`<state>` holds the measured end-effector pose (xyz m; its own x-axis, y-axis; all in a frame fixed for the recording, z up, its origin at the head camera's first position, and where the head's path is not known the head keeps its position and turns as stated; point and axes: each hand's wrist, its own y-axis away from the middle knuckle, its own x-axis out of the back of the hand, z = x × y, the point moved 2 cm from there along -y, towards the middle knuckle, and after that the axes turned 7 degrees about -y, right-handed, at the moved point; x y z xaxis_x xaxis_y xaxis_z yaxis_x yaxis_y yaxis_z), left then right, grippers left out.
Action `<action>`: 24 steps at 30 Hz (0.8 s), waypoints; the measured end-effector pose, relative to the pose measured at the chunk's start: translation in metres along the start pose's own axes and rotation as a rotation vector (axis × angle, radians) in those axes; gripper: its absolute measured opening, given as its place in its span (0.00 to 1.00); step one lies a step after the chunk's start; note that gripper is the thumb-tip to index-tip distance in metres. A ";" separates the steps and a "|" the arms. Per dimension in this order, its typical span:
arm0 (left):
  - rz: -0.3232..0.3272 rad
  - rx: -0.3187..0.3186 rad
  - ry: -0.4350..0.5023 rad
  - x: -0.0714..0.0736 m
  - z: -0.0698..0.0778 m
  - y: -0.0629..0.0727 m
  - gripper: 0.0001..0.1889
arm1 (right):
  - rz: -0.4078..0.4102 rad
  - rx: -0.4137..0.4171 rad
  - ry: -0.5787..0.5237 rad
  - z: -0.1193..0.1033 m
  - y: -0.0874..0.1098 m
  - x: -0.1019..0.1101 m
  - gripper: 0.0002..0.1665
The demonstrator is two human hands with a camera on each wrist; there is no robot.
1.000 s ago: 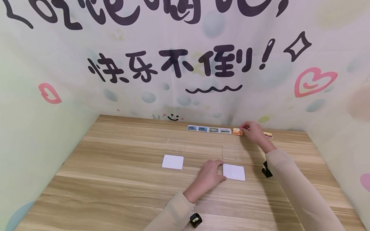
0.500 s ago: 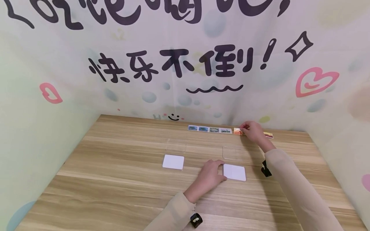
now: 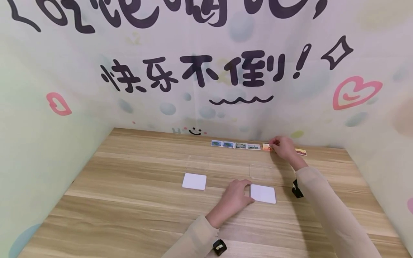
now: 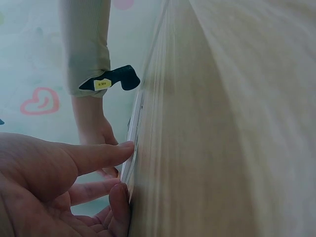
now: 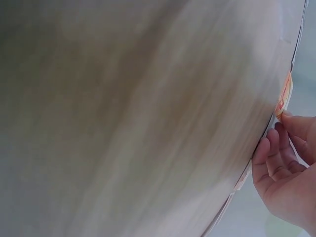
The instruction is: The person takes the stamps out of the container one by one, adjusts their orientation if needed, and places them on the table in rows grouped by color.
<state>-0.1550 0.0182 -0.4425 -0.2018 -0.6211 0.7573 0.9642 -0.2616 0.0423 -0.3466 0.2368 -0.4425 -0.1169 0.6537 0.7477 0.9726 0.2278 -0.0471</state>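
At the back of the table my right hand [image 3: 284, 148] pinches an orange stamp-like picture [image 3: 266, 147] by its right side, between thumb and forefinger. The right wrist view shows this picture [image 5: 284, 93] bent at the fingertips, close to the table's surface. My left hand [image 3: 235, 195] spans the left edge of the right-hand white card [image 3: 263, 194], thumb at the near corner and forefinger at the far one. From the left wrist view, the thumb and fingers of the left hand [image 4: 44, 173] hold a thin edge low over the table.
Several blue and green stamp-like pictures [image 3: 228, 144] lie in a row at the back. Partly behind the right hand is a yellow and red one [image 3: 302, 152]. A second white card [image 3: 194, 181] lies left; two clear plastic pieces [image 3: 260, 172] lie beyond the cards. A printed cloth [image 3: 161, 107] hangs behind.
The view has shifted very slightly. Both hands keep their places; the right hand's fingertips cover a little more of the orange picture.
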 end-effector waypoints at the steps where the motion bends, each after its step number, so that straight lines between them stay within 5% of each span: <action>1: 0.000 -0.001 -0.003 0.000 0.000 0.000 0.27 | 0.001 0.000 0.000 0.000 0.000 0.000 0.10; 24: 0.012 -0.011 0.023 0.000 0.000 0.003 0.26 | -0.012 -0.017 -0.003 0.008 -0.002 -0.004 0.09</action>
<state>-0.1523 0.0176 -0.4429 -0.1941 -0.6410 0.7426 0.9646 -0.2623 0.0256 -0.3498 0.2392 -0.4504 -0.1288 0.6536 0.7458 0.9745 0.2228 -0.0270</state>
